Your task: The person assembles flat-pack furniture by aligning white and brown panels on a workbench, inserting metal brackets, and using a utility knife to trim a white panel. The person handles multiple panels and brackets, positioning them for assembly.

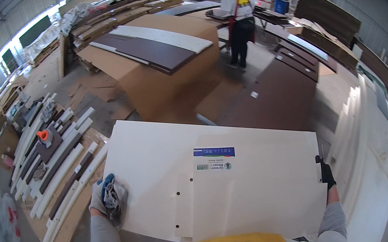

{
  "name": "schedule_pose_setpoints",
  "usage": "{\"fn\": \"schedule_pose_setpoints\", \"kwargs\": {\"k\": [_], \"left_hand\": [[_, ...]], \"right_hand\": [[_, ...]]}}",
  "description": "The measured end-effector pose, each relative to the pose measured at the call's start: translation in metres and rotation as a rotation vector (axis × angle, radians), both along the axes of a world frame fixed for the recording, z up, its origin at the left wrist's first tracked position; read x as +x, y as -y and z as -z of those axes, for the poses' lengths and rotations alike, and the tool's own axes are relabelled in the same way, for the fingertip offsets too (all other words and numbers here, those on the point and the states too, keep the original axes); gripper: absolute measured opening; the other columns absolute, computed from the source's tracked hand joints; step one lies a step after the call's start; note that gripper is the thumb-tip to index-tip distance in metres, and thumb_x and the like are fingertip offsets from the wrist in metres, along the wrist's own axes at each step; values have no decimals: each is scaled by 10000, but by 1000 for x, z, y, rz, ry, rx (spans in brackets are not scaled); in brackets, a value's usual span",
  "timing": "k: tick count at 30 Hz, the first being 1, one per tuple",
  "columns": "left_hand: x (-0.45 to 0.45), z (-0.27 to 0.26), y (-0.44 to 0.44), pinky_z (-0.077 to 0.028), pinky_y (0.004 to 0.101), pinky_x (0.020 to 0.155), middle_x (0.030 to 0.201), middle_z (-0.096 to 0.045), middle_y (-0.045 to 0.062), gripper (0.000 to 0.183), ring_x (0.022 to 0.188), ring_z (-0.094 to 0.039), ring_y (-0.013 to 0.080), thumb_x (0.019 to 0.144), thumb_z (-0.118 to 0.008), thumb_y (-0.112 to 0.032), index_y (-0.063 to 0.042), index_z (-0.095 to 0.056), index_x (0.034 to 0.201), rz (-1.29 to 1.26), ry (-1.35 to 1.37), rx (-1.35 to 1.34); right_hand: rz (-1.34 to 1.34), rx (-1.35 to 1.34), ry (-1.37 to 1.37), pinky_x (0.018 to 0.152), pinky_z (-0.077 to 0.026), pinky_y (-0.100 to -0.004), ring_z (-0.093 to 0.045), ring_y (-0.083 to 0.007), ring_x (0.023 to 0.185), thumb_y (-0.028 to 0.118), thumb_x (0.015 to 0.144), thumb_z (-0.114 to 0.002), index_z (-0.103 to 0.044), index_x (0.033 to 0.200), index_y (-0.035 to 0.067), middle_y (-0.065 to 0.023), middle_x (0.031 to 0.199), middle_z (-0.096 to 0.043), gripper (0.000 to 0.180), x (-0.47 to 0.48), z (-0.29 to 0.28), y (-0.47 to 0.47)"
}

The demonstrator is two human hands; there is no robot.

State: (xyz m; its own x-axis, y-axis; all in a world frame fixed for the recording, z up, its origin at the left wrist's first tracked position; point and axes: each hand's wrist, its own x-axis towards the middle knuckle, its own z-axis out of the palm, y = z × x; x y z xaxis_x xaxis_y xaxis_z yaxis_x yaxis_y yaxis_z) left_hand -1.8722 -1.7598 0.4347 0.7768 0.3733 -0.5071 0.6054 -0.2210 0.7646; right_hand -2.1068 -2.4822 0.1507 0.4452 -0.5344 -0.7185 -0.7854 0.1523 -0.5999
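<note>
A large white panel (267,182) lies across the view in front of my body, bearing a printed label (214,152) and several small dark holes. My left hand (104,199), in a light glove with blue on it, is at the panel's left edge with a crumpled grey cloth (114,201) bunched in it. At the right edge is my right hand (327,174), in a black glove, its fingers gripping the panel's edge. A smaller white piece with holes appears to overlap the panel's lower middle.
White and brown strips (66,170) lie on cardboard at the left, with an orange-topped container (43,135) on them. Ahead, a cardboard-covered stack (106,64) bears panels. A co-worker (239,16) stands beyond. Brown panels (270,92) and white sheets (363,153) lie at the right.
</note>
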Motion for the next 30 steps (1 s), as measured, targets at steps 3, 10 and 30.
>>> {"fn": "schedule_pose_setpoints", "kwargs": {"k": [3,10,30], "left_hand": [[35,-14,-31,-454,277,561,779,-629,12,205,641,-573,131,878,-670,-261,-57,-657,866,-23,156,22],[98,28,-101,-464,293,550,789,-628,34,197,636,-587,166,918,-618,-246,-51,-638,919,-187,151,-95],[485,148,-63,-437,301,522,712,-625,25,176,580,-569,145,825,-723,-213,-46,-672,812,-43,135,-327]], "right_hand": [[28,201,258,500,-424,-315,-544,-117,550,588,880,-579,-674,752,84,-9,634,-581,528,102,2,-33],[-231,92,163,550,-442,-301,-568,-112,683,489,934,-553,-668,977,53,-3,791,-616,454,321,16,-45],[-31,-25,133,581,-469,-363,-581,-167,648,486,926,-567,-664,945,60,-19,754,-611,437,504,103,0]]}}
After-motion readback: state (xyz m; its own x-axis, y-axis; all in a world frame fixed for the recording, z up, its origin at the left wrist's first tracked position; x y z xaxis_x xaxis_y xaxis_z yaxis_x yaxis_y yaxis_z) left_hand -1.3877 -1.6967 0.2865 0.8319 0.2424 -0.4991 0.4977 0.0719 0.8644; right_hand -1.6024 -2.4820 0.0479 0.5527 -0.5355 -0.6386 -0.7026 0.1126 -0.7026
